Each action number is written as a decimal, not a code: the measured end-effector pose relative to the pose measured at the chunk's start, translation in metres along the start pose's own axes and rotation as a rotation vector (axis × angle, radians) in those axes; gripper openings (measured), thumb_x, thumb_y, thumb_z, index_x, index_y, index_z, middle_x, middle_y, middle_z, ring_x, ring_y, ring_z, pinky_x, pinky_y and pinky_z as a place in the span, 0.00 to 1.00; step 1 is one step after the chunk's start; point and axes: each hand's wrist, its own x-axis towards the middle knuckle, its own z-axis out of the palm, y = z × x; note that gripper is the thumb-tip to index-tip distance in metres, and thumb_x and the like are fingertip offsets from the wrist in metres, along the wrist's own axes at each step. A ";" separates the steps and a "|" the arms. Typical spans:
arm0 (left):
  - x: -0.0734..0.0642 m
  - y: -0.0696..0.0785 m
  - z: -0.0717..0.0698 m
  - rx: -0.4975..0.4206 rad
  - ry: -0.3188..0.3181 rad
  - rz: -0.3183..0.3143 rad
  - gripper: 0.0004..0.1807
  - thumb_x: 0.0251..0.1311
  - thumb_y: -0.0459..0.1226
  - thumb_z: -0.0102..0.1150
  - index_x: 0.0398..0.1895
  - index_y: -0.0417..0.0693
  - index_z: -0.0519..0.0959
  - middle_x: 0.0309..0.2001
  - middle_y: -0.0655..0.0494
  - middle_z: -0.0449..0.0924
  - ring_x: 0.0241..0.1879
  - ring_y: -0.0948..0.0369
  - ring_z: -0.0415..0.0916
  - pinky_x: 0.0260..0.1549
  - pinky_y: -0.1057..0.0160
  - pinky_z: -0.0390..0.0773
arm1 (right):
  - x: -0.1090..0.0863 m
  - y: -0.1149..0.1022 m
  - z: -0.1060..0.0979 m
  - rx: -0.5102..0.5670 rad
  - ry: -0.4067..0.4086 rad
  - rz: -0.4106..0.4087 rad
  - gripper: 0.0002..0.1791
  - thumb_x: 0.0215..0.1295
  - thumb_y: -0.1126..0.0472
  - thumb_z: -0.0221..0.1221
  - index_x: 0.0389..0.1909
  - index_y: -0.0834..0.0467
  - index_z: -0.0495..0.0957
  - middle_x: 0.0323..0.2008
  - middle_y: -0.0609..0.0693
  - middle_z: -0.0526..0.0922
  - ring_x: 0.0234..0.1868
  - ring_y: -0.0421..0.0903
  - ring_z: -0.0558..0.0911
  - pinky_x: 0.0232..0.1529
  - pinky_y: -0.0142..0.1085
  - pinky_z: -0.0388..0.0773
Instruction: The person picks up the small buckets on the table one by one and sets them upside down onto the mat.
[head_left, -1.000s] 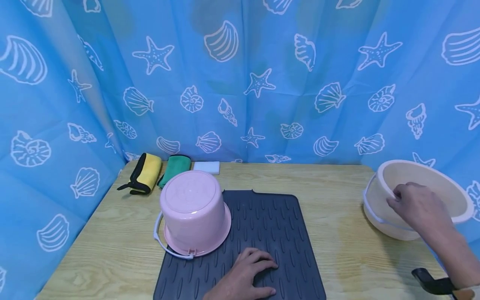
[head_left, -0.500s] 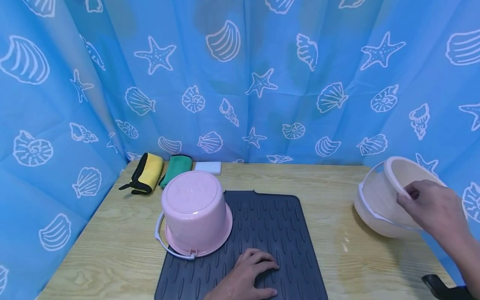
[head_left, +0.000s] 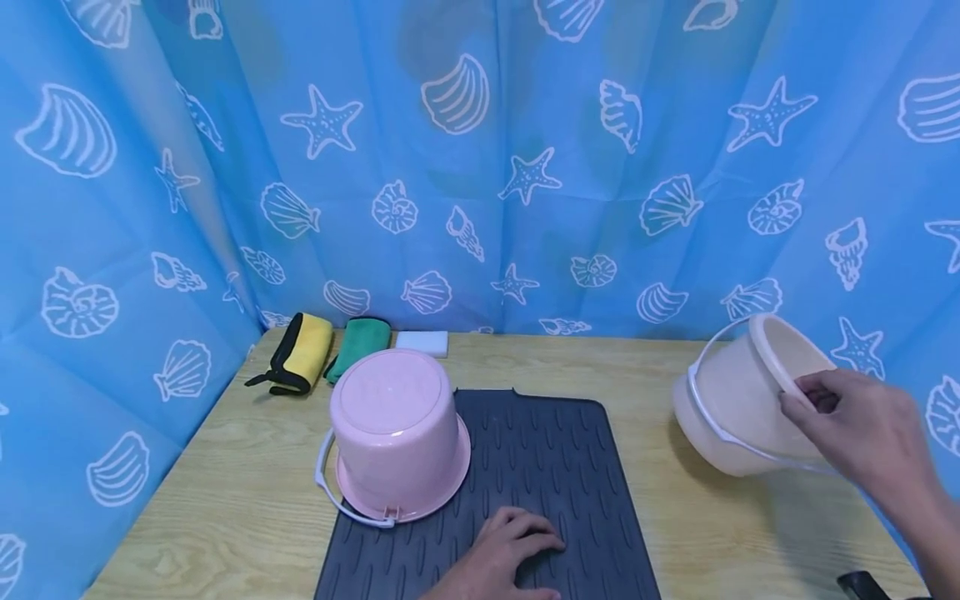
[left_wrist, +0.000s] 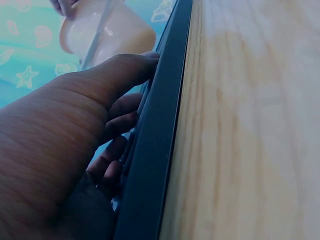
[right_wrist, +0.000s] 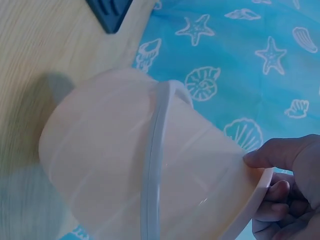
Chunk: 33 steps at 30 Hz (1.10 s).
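My right hand (head_left: 870,425) pinches the rim of a cream bucket (head_left: 731,400), thumb outside and fingers inside the rim. The bucket tilts with its mouth to the right, and its white handle (right_wrist: 155,165) hangs across its side. My left hand (head_left: 498,554) rests on a dark grey ribbed mat (head_left: 551,454), fingers spread and slightly bent. In the left wrist view its fingertips (left_wrist: 150,56) touch the mat near the mat's edge. A pink bucket (head_left: 390,425) stands upside down on the mat's left side, its white handle lying to the left.
Along the back left of the wooden table (head_left: 210,492) lie a yellow cloth (head_left: 309,346) with black trim, a green cloth (head_left: 362,346) and a white block (head_left: 422,343). A blue curtain (head_left: 480,167) with shell prints hangs behind and at both sides.
My right hand has drawn the cream bucket leftward and tipped it further on its side. The left hand and pink bucket keep their places, while the whole head view shifts slightly.
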 end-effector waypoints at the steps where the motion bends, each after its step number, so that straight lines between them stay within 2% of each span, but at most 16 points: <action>1: 0.000 0.000 0.000 -0.001 -0.004 -0.001 0.25 0.68 0.56 0.57 0.65 0.62 0.76 0.64 0.66 0.69 0.60 0.64 0.61 0.56 0.55 0.69 | -0.001 -0.002 0.000 0.004 0.009 0.003 0.15 0.58 0.61 0.67 0.34 0.73 0.82 0.23 0.61 0.82 0.21 0.50 0.77 0.16 0.34 0.66; 9: -0.001 0.000 0.000 0.028 0.012 0.032 0.24 0.69 0.55 0.57 0.64 0.60 0.77 0.64 0.64 0.70 0.60 0.64 0.61 0.56 0.58 0.69 | -0.005 -0.014 0.003 0.069 0.042 0.054 0.17 0.59 0.61 0.69 0.38 0.73 0.83 0.27 0.64 0.83 0.22 0.49 0.80 0.16 0.31 0.69; 19: -0.001 -0.008 0.002 0.033 0.030 0.072 0.27 0.65 0.58 0.60 0.64 0.61 0.76 0.64 0.65 0.70 0.60 0.64 0.62 0.56 0.60 0.69 | -0.010 -0.024 0.007 0.149 0.067 0.125 0.18 0.62 0.56 0.69 0.39 0.70 0.84 0.28 0.62 0.85 0.20 0.28 0.72 0.16 0.26 0.70; 25: -0.001 -0.008 0.002 -0.001 0.036 0.079 0.27 0.64 0.57 0.61 0.64 0.61 0.76 0.63 0.65 0.71 0.60 0.65 0.62 0.56 0.61 0.69 | -0.012 -0.026 0.009 0.217 0.065 0.173 0.20 0.62 0.55 0.69 0.40 0.70 0.84 0.31 0.64 0.85 0.21 0.24 0.72 0.17 0.24 0.72; 27: -0.001 -0.005 -0.001 -0.069 0.022 0.036 0.25 0.65 0.55 0.61 0.63 0.61 0.77 0.63 0.65 0.71 0.59 0.65 0.62 0.56 0.61 0.69 | -0.013 -0.027 0.009 0.243 0.072 0.191 0.21 0.62 0.53 0.69 0.41 0.69 0.85 0.30 0.61 0.86 0.21 0.23 0.72 0.17 0.23 0.73; 30: 0.001 0.002 -0.010 -0.221 0.024 -0.088 0.23 0.66 0.54 0.62 0.63 0.65 0.77 0.60 0.69 0.71 0.58 0.67 0.64 0.56 0.59 0.71 | -0.013 -0.028 0.009 0.303 0.081 0.225 0.22 0.62 0.51 0.70 0.43 0.68 0.85 0.26 0.49 0.85 0.22 0.24 0.74 0.18 0.23 0.74; 33: 0.006 0.009 -0.022 -0.328 0.101 -0.179 0.23 0.66 0.55 0.60 0.63 0.69 0.76 0.59 0.72 0.71 0.59 0.67 0.67 0.58 0.56 0.72 | -0.014 -0.029 0.010 0.369 0.089 0.259 0.23 0.61 0.51 0.70 0.45 0.68 0.85 0.23 0.36 0.81 0.23 0.27 0.76 0.20 0.24 0.75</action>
